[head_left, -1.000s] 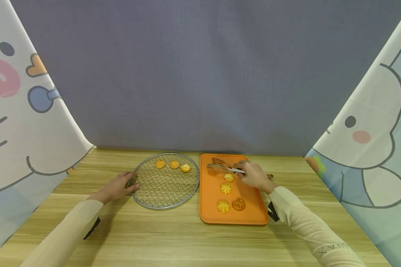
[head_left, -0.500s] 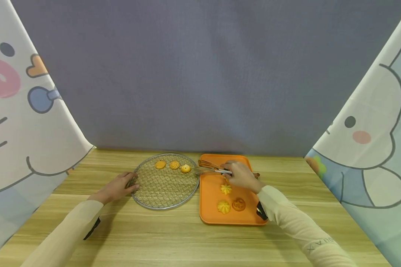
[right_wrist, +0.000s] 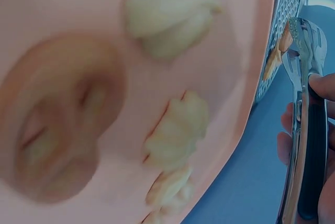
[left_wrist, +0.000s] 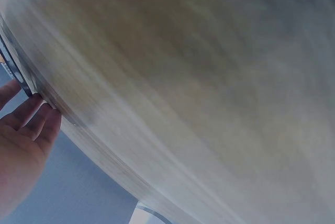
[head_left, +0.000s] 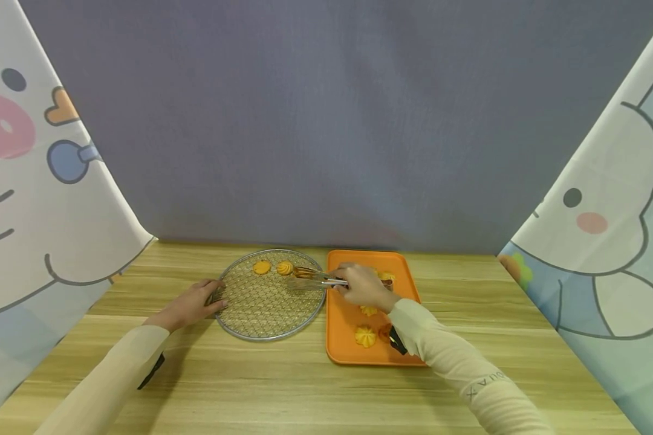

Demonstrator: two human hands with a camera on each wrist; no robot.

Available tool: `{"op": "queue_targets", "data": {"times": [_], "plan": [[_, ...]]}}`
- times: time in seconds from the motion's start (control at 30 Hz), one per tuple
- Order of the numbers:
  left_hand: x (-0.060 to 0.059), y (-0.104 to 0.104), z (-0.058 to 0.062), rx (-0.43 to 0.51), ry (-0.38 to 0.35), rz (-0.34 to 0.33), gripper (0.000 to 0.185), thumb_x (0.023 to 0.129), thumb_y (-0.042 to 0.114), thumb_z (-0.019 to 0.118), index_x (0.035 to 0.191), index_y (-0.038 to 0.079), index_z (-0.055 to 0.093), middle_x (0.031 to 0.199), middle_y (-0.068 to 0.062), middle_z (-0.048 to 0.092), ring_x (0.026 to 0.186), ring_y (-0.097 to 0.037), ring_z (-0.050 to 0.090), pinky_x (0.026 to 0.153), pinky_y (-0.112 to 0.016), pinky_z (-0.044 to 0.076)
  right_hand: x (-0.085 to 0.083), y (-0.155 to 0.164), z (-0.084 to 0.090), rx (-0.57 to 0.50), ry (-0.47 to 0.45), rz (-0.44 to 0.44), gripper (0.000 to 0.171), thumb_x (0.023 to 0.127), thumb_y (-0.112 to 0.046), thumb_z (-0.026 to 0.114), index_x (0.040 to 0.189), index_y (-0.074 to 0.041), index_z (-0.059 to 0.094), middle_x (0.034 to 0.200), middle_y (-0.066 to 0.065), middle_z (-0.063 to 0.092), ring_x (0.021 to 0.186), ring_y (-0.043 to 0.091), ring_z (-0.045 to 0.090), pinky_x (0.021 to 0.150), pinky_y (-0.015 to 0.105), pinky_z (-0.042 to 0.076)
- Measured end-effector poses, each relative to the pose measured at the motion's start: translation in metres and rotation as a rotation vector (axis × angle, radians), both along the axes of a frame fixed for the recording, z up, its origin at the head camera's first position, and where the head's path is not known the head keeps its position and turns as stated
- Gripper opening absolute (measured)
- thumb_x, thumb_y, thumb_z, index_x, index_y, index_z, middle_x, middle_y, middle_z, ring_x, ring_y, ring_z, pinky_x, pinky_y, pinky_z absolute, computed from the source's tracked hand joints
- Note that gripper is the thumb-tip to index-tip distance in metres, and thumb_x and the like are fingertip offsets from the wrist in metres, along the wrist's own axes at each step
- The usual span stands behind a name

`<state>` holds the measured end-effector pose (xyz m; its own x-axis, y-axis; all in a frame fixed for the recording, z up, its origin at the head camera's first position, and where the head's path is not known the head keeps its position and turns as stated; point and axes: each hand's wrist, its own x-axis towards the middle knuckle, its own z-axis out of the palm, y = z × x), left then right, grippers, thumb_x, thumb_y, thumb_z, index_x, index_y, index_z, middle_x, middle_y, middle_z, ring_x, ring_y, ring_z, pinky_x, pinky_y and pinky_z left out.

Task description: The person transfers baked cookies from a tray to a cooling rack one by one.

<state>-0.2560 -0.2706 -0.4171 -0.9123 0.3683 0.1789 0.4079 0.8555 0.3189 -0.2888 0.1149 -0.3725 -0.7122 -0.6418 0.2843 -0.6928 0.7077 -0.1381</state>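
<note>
My left hand point(head_left: 193, 304) rests at the left rim of a round wire rack point(head_left: 258, 311). Its fingertips touch the rim, as the left wrist view also shows. Metal tongs point(head_left: 307, 273) with black grips are held in my right hand point(head_left: 364, 286). They reach leftward from over the orange tray, their spread tips overlapping the rack's upper right part. A flat round cookie point(head_left: 262, 267) and a swirled cookie point(head_left: 285, 267) lie near the rack's far side; the tongs hide the cookie beside them.
An orange tray point(head_left: 338, 345) stands to the right of the rack. On it lie a yellow piped cookie point(head_left: 366, 336), more piped cookies and a brown pretzel-shaped cookie point(right_wrist: 63, 119), partly hidden by my right arm. A grey cloth point(head_left: 326, 133) hangs behind the wooden table point(head_left: 239, 386).
My right hand has carried the tongs leftward from over the tray to the rack, their tips now over the rightmost cookie there. My left hand has stayed at the rim.
</note>
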Motion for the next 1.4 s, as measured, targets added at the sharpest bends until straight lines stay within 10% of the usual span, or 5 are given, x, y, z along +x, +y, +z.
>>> {"op": "queue_targets", "data": {"times": [1.4], "plan": [[0.001, 0.001, 0.002, -0.004, 0.011, 0.003, 0.049, 0.089, 0.028, 0.06, 0.123, -0.005, 0.05, 0.122, -0.03, 0.05, 0.111, -0.05, 0.046, 0.09, -0.059, 0.041, -0.014, -0.106, -0.007, 0.068, -0.052, -0.023, 0.034, 0.086, -0.013, 0.057, 0.12, -0.016, 0.062, 0.116, 0.0, 0.063, 0.079, 0.011, 0.058, 0.057, 0.021, 0.038]]}}
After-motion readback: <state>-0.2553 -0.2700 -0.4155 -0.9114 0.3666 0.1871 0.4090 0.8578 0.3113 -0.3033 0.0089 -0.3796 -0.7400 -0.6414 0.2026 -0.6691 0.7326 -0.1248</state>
